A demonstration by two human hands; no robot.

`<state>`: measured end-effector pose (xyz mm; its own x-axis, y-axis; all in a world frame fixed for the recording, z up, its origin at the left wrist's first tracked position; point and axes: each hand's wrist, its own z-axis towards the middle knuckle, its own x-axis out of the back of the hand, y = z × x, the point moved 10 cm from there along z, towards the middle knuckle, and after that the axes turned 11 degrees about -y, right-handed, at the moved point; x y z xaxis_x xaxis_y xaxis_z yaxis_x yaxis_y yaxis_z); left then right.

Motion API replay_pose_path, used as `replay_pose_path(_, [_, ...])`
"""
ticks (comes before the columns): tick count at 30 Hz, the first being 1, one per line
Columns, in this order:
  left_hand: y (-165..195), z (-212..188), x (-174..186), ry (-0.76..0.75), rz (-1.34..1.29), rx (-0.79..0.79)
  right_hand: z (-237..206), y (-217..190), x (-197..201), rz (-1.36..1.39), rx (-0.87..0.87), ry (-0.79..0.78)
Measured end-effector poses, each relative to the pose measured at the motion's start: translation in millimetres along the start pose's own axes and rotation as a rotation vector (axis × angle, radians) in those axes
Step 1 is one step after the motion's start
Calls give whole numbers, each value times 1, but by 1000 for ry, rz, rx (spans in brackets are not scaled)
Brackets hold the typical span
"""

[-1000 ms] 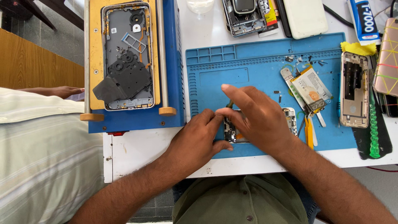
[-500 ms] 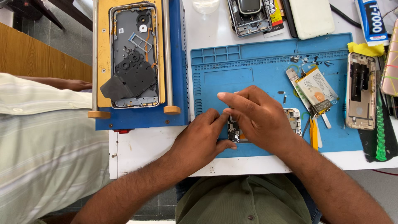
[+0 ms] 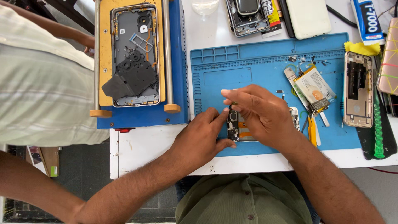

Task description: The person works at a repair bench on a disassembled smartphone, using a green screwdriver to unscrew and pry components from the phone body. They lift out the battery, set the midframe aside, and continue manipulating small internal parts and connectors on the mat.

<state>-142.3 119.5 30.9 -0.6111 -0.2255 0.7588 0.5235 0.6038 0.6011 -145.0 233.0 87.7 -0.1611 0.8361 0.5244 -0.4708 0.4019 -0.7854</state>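
L hand [image 3: 201,137] steadies opened phone [image 3: 237,126] at frame center, mat [image 3: 265,66]; R hand [image 3: 259,114] fingertips stay pinched on it, no real change.

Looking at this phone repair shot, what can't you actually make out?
All in the head view:
- Opened phone: mostly hidden under the right hand and left hand.
- Whatever the right fingertips pinch: too small.
- Loose screws on the blue mat: too small.
- Pink phone: cut by the right edge.
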Motion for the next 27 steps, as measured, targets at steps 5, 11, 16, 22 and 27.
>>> replay_pose_path(5, [-2,-3,-1,-1,-24,12,-1,-9,0,-265,35,17])
replay_pose_path(11, [-1,-2,1,27,-12,5,-1,-9,1,-112,46,22])
replay_pose_path(16, [-6,1,-5,-39,-16,48,-1,-13,4,-52,111,49])
replay_pose_path(22, [-5,0,-3,-17,-31,38,-7,7,-1,-8,-40,22])
replay_pose_path(27, [-3,-1,0,14,-38,21,-9,6,-2,-110,8,37])
